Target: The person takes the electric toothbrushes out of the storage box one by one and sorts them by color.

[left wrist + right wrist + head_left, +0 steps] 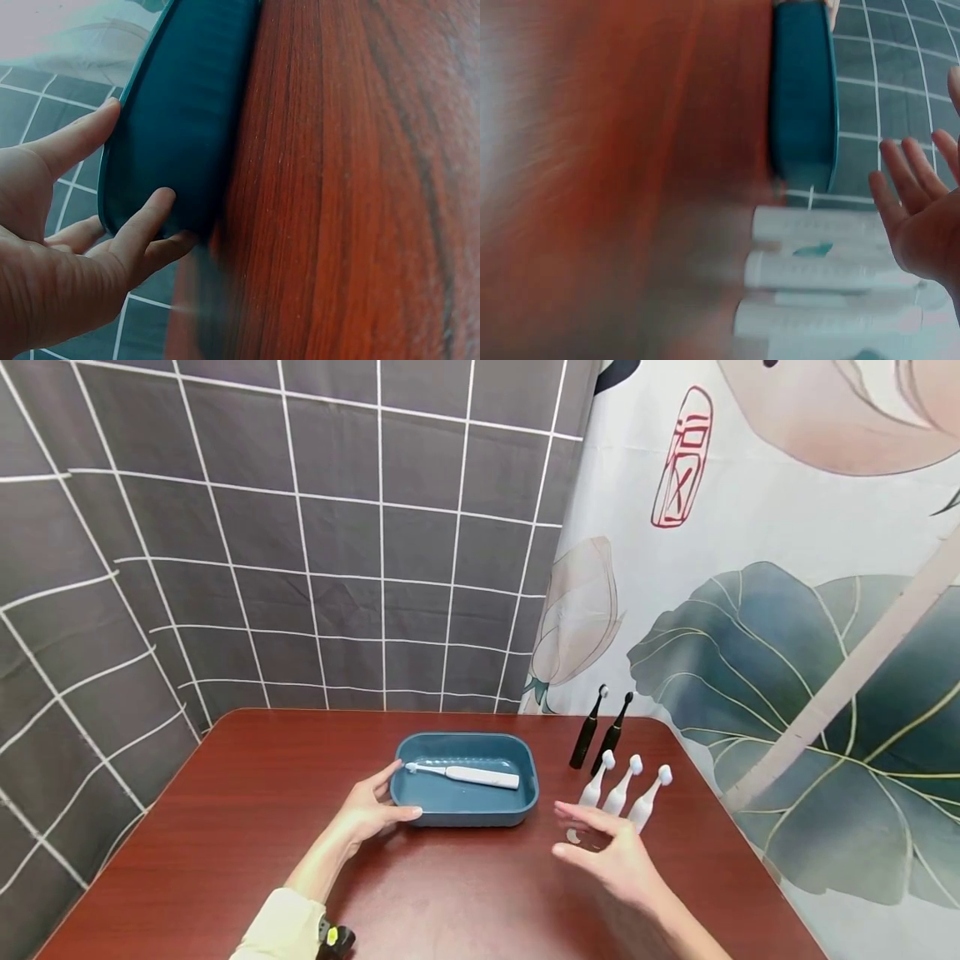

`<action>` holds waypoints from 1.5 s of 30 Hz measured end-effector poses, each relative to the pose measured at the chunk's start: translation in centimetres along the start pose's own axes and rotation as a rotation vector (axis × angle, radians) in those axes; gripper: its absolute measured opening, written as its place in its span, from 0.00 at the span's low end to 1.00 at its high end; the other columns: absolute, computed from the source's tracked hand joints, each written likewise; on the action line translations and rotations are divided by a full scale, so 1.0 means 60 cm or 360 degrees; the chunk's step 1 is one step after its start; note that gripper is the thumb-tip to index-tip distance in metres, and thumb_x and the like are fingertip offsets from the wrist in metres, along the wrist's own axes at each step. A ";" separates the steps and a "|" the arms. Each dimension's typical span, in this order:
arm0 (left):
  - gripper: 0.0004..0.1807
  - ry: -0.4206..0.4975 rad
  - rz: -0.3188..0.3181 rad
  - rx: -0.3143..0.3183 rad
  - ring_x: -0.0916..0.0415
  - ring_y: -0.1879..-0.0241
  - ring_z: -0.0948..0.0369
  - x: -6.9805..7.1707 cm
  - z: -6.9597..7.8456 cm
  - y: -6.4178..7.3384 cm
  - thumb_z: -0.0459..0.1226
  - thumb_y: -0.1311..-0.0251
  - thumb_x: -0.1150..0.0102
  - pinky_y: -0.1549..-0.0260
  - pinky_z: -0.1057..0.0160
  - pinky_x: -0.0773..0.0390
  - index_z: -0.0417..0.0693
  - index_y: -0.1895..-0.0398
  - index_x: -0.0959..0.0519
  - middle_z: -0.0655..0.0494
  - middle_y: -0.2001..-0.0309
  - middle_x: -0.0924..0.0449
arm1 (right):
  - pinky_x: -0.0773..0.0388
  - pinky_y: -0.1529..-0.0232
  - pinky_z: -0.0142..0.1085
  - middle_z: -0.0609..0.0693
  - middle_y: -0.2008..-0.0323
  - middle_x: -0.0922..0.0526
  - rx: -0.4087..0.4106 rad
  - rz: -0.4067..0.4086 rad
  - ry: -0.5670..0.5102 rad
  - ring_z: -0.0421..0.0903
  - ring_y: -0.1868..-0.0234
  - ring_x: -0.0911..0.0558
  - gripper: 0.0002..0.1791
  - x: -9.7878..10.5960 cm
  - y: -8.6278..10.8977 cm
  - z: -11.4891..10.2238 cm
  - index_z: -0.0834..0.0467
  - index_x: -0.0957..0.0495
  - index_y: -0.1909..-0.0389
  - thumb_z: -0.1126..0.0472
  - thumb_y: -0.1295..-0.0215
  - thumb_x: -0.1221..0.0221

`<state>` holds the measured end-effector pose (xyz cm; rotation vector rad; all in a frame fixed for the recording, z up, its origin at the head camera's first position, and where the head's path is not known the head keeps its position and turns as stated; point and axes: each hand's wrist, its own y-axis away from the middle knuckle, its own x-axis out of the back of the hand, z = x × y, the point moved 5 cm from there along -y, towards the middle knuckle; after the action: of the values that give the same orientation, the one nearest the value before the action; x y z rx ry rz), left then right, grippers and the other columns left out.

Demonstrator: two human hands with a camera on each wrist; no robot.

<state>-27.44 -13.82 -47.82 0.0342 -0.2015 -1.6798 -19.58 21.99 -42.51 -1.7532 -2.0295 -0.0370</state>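
Observation:
My left hand [366, 810] touches the left end of a blue plastic bin [472, 819]. Its thumb lies by the near corner and its fingers by the left side; in the left wrist view, fairly straight fingers [142, 221] meet the bin's outer wall. Inside the bin lies a white electric toothbrush [480, 776], head to the left. My right hand [611, 856] hovers in front of three upright white electric toothbrushes [617, 793], thumb and fingers spread with nothing between them. The right wrist view shows their white handles [825, 270] below the bin and apart from the fingers.
Two black electric toothbrushes [586, 739] stand behind the white ones, near the back right of the reddish-brown table [285, 777]. A grey gridded curtain [337, 568] hangs behind the table, and a flower-patterned one [787, 652] hangs at the right.

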 end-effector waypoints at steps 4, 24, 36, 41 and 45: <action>0.54 0.0009 -0.0007 -0.0016 0.25 0.40 0.41 -0.001 0.002 -0.001 0.30 0.53 0.21 0.54 0.56 0.17 0.48 0.22 0.41 0.34 0.31 0.35 | 0.22 0.44 0.41 0.50 0.42 0.18 0.0071 -0.0066 0.0116 0.47 0.42 0.20 0.30 -0.029 -0.042 -0.012 0.52 0.18 0.40 0.58 0.47 0.24; 0.55 -0.0031 0.0006 -0.0052 0.23 0.43 0.41 0.002 0.004 -0.001 0.29 0.54 0.21 0.56 0.55 0.17 0.46 0.22 0.41 0.31 0.32 0.34 | 0.32 0.35 0.56 0.52 0.33 0.26 0.0049 -0.0324 0.0428 0.52 0.31 0.32 0.38 -0.147 -0.198 0.017 0.52 0.24 0.33 0.47 0.45 0.26; 0.52 -0.0042 -0.0009 -0.0040 0.23 0.42 0.41 0.001 0.004 0.003 0.30 0.50 0.23 0.52 0.52 0.18 0.45 0.22 0.41 0.31 0.32 0.34 | 0.26 0.42 0.55 0.56 0.34 0.30 -0.0039 -0.0514 0.0955 0.55 0.36 0.30 0.46 -0.195 -0.227 0.044 0.42 0.35 0.25 0.33 0.43 0.33; 0.52 -0.0055 0.0007 -0.0037 0.23 0.43 0.42 0.000 0.000 0.005 0.30 0.52 0.22 0.54 0.52 0.17 0.45 0.23 0.40 0.31 0.32 0.34 | 0.26 0.46 0.55 0.56 0.37 0.28 -0.0009 -0.0604 0.1186 0.54 0.39 0.29 0.42 -0.212 -0.235 0.056 0.42 0.31 0.27 0.33 0.41 0.34; 0.51 -0.0042 0.0010 -0.0037 0.22 0.45 0.44 -0.002 -0.002 0.004 0.29 0.52 0.22 0.55 0.52 0.17 0.46 0.23 0.39 0.31 0.33 0.33 | 0.27 0.50 0.54 0.55 0.40 0.26 0.0001 -0.0608 0.1286 0.54 0.42 0.28 0.40 -0.219 -0.241 0.062 0.42 0.28 0.30 0.33 0.42 0.34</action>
<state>-27.19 -13.72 -47.95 -0.0064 -0.2015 -1.6768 -33.31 8.18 -46.57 -1.0500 -1.6827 -0.7348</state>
